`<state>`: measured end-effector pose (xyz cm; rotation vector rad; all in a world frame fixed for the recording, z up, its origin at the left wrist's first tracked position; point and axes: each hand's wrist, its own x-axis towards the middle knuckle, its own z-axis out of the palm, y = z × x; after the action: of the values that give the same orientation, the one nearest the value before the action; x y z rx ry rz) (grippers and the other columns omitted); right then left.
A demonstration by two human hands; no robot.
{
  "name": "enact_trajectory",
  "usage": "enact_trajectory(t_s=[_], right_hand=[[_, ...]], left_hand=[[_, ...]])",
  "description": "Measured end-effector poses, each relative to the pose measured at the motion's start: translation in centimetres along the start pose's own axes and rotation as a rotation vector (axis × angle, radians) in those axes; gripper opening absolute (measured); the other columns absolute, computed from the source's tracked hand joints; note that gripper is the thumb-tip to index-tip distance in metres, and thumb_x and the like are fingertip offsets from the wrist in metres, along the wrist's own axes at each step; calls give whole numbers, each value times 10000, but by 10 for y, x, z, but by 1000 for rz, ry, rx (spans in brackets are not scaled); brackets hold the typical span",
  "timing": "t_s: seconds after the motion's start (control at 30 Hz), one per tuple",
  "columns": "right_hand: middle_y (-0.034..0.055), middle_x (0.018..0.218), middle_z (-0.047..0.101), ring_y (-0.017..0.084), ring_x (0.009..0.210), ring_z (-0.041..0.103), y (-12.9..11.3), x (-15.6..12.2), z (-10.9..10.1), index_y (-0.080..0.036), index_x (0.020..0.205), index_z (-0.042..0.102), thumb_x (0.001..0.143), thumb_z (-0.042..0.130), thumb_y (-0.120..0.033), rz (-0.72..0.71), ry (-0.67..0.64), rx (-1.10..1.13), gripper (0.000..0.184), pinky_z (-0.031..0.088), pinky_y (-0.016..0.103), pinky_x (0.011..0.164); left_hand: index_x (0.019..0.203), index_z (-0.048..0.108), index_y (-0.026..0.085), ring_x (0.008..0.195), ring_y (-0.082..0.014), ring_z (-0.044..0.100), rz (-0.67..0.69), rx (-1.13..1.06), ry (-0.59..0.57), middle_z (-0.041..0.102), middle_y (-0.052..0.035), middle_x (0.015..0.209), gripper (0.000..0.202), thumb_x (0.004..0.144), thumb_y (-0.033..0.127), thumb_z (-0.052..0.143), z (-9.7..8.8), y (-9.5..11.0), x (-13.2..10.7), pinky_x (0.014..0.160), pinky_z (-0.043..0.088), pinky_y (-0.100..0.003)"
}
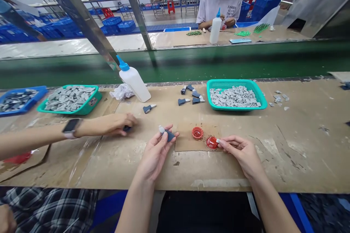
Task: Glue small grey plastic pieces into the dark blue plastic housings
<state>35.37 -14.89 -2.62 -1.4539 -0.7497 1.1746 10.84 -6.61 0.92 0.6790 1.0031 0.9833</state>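
My left hand (156, 153) pinches a small dark grey part with a pale tip (166, 133), lifted just above the worktable (300, 160). My right hand (240, 151) pinches a tiny pale grey piece (218, 140) and holds it at the rim of a red cap (211, 142). A second red cap (197, 133) sits just left of it, both on a brown card square (188, 143). Several finished dark parts (190, 96) lie further back, and one lone part (149, 108) lies nearer the bottle.
A white glue bottle with blue nozzle (133, 80) leans at the back centre. Teal baskets of grey pieces stand at right (236, 95) and left (69, 99), beside a blue tray (19, 100). A neighbour's hand with a watch (109, 125) reaches in from the left. A person sits across the green conveyor (191, 63).
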Motion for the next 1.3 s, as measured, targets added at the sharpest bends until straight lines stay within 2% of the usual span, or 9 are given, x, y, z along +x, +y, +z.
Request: enact_trajectory(t_s=[0.13, 0.27, 0.47, 0.6, 0.7, 0.83, 0.97, 1.3], right_hand=[[70, 789, 758, 211, 775, 700, 0, 1, 0, -182, 784, 734, 703, 789, -390, -11, -8, -28, 230, 541, 291, 722], [76, 800, 761, 224, 776, 704, 0, 0, 1, -182, 779, 738, 695, 791, -398, -19, -6, -49, 238, 544, 323, 755], [71, 801, 760, 221, 778, 703, -1, -1, 0, -185, 775, 736, 704, 785, -399, -19, -10, -36, 231, 542, 314, 745], [63, 783, 756, 220, 774, 699, -1, -1, -1, -187, 772, 730, 716, 777, -396, -14, -12, -38, 221, 536, 298, 705], [60, 781, 757, 213, 768, 698, -1, -2, -1, -187, 774, 729, 720, 774, -393, -21, -12, -39, 218, 528, 285, 689], [64, 771, 758, 215, 760, 701, -1, -2, -1, -182, 772, 729, 711, 780, -395, -16, -5, -26, 228, 530, 289, 692], [79, 808, 763, 222, 770, 705, -1, -4, -1, -175, 793, 727, 706, 784, -399, -20, -9, -22, 246, 535, 306, 717], [71, 800, 760, 230, 770, 702, -2, -4, 0, -187, 792, 724, 712, 772, -418, -43, -16, -51, 249, 525, 299, 651]], left_hand=[[1126, 661, 162, 1073, -188, 637, 15, -16, -2, 702, -78, 1056, 326, 815, 256, 695, 0, -2, 0, 975, 475, -270], [1093, 672, 170, 1040, -175, 645, 17, -46, 30, 709, -70, 1042, 323, 782, 239, 727, 1, -6, 0, 930, 490, -260], [1036, 707, 168, 1042, -180, 644, 26, -40, 53, 713, -64, 1038, 305, 746, 246, 761, 5, -7, -4, 975, 465, -274], [1051, 713, 176, 972, -153, 657, 16, -8, 54, 708, -62, 1065, 345, 723, 258, 782, 9, -10, -9, 883, 495, -226], [1055, 710, 173, 915, -137, 666, 35, -9, 39, 722, -60, 1003, 372, 703, 254, 798, 12, -17, -11, 834, 498, -206], [997, 716, 169, 970, -170, 666, 76, -43, 25, 734, -63, 967, 351, 670, 240, 821, 18, -27, -14, 912, 475, -255], [962, 714, 176, 976, -189, 670, 92, -69, 8, 733, -64, 981, 324, 662, 236, 823, 25, -33, -18, 920, 478, -283], [942, 719, 176, 992, -208, 671, 71, -63, 4, 729, -73, 1011, 335, 638, 254, 837, 29, -33, -23, 950, 474, -310]])
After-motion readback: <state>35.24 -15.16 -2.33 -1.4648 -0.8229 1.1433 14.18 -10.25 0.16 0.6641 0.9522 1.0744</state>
